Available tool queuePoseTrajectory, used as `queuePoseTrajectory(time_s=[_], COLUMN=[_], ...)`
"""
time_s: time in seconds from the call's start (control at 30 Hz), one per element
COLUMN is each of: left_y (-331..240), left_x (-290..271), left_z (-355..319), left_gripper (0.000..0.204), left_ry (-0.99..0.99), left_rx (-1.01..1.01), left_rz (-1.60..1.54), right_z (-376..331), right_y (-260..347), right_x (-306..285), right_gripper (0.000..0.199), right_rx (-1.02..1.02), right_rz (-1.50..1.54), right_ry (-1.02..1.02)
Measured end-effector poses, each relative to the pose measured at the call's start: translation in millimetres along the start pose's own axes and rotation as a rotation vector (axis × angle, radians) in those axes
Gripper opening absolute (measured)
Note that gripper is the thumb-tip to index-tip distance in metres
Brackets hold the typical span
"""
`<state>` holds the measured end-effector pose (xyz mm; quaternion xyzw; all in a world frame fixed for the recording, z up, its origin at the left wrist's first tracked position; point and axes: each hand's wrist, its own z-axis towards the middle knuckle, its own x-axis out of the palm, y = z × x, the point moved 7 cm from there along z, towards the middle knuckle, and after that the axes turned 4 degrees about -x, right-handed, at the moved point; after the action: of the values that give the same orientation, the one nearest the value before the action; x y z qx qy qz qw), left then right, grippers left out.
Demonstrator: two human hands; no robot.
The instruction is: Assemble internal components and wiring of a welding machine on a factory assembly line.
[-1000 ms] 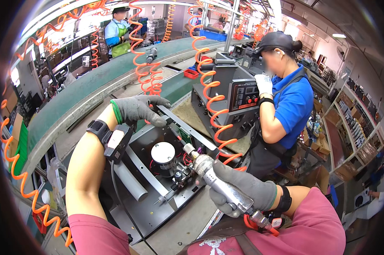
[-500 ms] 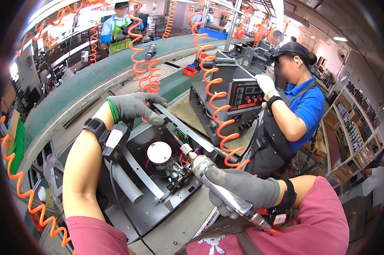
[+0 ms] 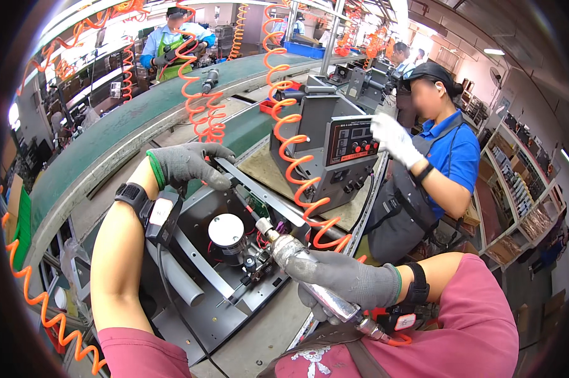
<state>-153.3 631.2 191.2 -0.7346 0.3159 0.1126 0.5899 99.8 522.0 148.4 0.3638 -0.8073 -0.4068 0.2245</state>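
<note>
Head view: right hand (image 3: 353,277), grey-gloved, wraps tightly around a polished, cylindrical metal air driver (image 3: 330,300); left hand (image 3: 195,166), grey-gloved, bends part-curled at the rim of a folded sheet-metal chassis (image 3: 224,322), its grip indeterminable; chassis lies between and beneath both hands.

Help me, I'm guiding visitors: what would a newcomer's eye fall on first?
Orange coiled hoses hanging across the view would probably catch the eye first. Next comes the silver tool in the right hand, pointing over the open grey chassis below centre. Beyond, to the right, stands a person in a blue shirt.
</note>
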Motion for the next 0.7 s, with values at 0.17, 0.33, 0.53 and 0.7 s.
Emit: queuePoseTrajectory(time_s=[0.17,0.33,0.53,0.7], left_y=[1.7,-3.8,-0.4,3.6], left_x=[4.7,5.0,-6.9,-5.8], left_z=[0.8,0.1,3.5,10.5], left_gripper=[0.061,0.064,0.071,0.068], left_ry=[0.084,0.091,0.08,0.081], left_rx=[0.022,0.051,-0.149,0.102], left_rz=[-0.155,-0.189,0.18,0.156], right_z=[-0.4,1.8,-1.6,2.8], right_y=[-3.1,9.7,19.8,12.4], right_x=[2.9,-9.3,-6.0,-7.1], right_gripper=[0.056,0.055,0.056,0.055], right_rx=[0.15,0.202,0.137,0.001], right_rz=[0.204,0.06,-0.122,-0.009], right_ry=[0.271,0.377,0.432,0.212])
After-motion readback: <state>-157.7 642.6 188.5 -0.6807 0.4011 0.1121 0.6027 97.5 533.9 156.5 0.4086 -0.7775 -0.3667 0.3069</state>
